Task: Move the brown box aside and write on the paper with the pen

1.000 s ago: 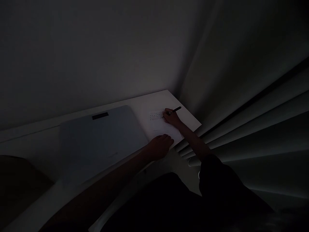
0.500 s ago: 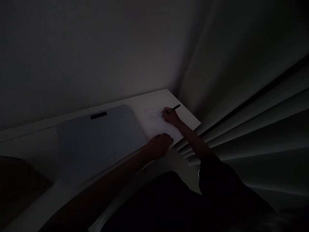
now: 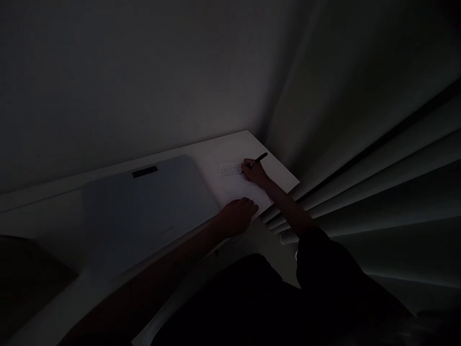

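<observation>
Lying near the right end of the white surface, the paper is being overlapped at its near edge by the left hand, whose grip cannot be made out in the dimness. A black pen is being grasped in the grip of the right hand, just beside rows of small marks. To the left, a large flat grey item is being carried by the same surface, a dark strip lying near its far edge.
</observation>
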Tool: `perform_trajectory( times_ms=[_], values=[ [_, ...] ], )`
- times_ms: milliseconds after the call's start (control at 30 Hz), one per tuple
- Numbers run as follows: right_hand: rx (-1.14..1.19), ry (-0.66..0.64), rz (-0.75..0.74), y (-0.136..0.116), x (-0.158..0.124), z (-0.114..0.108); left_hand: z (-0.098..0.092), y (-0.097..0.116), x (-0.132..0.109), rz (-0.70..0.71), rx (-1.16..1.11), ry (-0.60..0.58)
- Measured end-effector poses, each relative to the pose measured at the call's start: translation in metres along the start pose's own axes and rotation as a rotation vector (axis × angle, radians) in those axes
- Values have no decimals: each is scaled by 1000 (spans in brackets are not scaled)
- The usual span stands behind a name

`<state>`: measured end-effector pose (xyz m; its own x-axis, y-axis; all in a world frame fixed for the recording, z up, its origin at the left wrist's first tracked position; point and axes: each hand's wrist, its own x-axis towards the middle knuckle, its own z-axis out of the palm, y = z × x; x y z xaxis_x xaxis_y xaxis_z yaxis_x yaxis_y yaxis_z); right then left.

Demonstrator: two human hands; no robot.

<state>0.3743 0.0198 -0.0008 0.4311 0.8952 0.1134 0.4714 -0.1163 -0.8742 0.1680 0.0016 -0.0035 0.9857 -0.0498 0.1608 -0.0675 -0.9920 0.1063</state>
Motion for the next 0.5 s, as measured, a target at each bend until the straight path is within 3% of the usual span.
perform_trajectory(
  times_ms=[167,267,500],
  values=[
    [-5,70,-45,-4,0,-6,-1,0,2,-6,-13,-23],
    [-116,133,-210,-8,0,-15,1,-2,1,-4,-30,-24],
    [-392,46,-530,4,9,-18,2,-2,-1,7,-16,1]
  ],
)
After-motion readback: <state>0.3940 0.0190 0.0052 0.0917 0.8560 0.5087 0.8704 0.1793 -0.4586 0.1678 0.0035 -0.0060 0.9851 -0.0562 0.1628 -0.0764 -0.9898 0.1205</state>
